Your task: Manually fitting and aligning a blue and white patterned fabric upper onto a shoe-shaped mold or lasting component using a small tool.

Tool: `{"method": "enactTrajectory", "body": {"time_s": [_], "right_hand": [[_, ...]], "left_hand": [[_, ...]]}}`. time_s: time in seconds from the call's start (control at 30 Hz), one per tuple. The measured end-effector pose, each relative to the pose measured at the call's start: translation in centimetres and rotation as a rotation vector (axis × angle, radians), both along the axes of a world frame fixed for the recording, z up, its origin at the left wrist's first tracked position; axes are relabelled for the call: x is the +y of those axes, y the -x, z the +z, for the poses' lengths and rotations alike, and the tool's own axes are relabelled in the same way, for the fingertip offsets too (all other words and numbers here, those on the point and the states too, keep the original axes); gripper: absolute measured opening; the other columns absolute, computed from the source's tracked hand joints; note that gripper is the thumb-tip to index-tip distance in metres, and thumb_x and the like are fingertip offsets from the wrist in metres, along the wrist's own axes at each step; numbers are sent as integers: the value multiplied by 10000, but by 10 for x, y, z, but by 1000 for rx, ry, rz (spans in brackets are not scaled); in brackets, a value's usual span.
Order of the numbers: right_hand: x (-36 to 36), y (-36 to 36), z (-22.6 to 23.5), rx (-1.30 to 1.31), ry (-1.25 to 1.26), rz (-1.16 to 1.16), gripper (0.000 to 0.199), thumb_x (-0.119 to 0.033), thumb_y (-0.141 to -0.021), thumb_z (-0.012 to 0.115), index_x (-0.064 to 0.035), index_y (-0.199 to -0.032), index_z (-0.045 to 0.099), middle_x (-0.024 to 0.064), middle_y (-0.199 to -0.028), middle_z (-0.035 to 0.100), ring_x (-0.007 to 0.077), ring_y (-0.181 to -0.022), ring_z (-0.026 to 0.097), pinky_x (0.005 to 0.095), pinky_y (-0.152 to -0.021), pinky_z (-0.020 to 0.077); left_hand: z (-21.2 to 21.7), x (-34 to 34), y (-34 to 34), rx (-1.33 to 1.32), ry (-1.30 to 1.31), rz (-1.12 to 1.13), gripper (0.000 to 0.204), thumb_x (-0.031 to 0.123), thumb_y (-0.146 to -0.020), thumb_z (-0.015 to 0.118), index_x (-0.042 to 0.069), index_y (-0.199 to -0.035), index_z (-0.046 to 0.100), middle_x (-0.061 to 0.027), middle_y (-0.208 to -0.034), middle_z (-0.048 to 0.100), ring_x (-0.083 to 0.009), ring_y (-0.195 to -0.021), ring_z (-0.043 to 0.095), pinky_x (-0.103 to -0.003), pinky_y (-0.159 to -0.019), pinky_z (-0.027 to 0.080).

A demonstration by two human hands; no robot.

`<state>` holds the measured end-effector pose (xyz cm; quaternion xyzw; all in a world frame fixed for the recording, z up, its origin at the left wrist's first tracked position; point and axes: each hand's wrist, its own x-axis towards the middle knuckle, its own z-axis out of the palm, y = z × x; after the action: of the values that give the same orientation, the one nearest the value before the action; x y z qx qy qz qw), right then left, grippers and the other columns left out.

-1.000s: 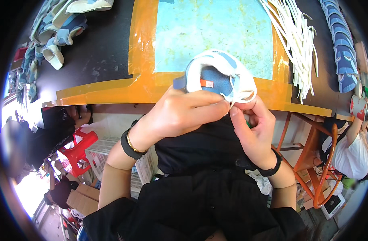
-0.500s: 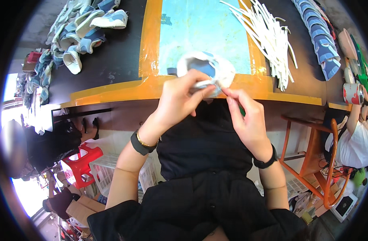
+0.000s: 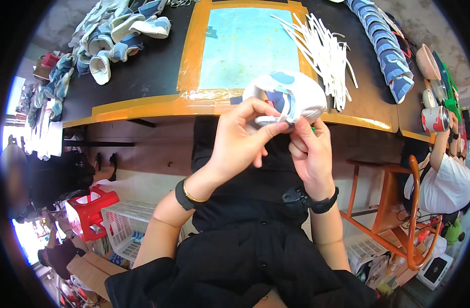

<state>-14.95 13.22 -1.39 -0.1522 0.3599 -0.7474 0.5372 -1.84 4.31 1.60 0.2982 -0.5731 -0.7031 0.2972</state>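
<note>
- The left hand (image 3: 240, 141) pinches the near edge of a white and blue fabric shoe upper (image 3: 291, 97), fingers closed on it.
- The right hand (image 3: 309, 151) grips it from below, thumb pressing up (fingertips partly hidden).
- Beyond the grip lie loose white strips (image 3: 322, 49) on the orange-edged black worktable (image 3: 142, 77).

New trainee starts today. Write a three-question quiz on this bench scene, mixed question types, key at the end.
1. True or false: both hands, the left hand and the right hand, are on the white and blue shoe upper.
2. The loose white strips lie where?
A. on the red stool
B. on the table, right of the pale blue mat
C. in the white basket
3. Fill in: the table edge is bordered in ____ tape.

Key: 1 true; 2 B; 3 orange.
</note>
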Motion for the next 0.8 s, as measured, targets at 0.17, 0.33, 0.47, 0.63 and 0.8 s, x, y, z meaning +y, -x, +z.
{"method": "enactTrajectory", "body": {"time_s": [0.17, 0.33, 0.47, 0.63, 0.8], "right_hand": [[1, 4, -2, -259, 6, 183, 107, -159, -926, 608, -64, -953, 566, -69, -700, 463, -17, -443, 236, 169, -384, 159], [4, -1, 0, -267, -12, 217, 95, -159, -937, 590, -73, -955, 555, -77, -692, 439, -15, -451, 223, 165, -384, 149], [3, -7, 7, -193, -63, 260, 108, -164, -941, 584, -63, -970, 560, -72, -707, 454, -20, -457, 220, 161, -386, 145], [1, -13, 14, -179, -80, 303, 136, -167, -941, 585, -51, -1008, 565, -69, -712, 468, -23, -461, 220, 158, -387, 147], [1, -18, 18, -156, -68, 240, 138, -189, -932, 603, -66, -983, 568, -71, -714, 468, -25, -464, 222, 160, -384, 145]], "left_hand": [[6, -15, -21, 54, -118, -167, 175, 140, -923, 597, -20, -987, 626, -75, -854, 654, -38, -391, 487, -168, -401, 430], [21, -32, -38, -246, 1097, 176, 128, 109, -754, 744, 108, -881, 731, -94, -1104, 649, -151, -746, 627, -263, -648, 506], [37, -33, -41, -416, 1404, 144, 250, 130, -590, 811, 203, -819, 742, -75, -1246, 584, -270, -1117, 535, -379, -917, 425], [28, -35, -40, -259, 1349, -9, 239, 156, -554, 811, 227, -762, 719, -41, -1248, 590, -302, -1231, 465, -449, -1033, 316], [20, -29, -35, -206, 1467, 77, 179, 158, -561, 789, 212, -691, 679, -18, -1135, 649, -270, -1126, 563, -457, -1057, 299]]}}
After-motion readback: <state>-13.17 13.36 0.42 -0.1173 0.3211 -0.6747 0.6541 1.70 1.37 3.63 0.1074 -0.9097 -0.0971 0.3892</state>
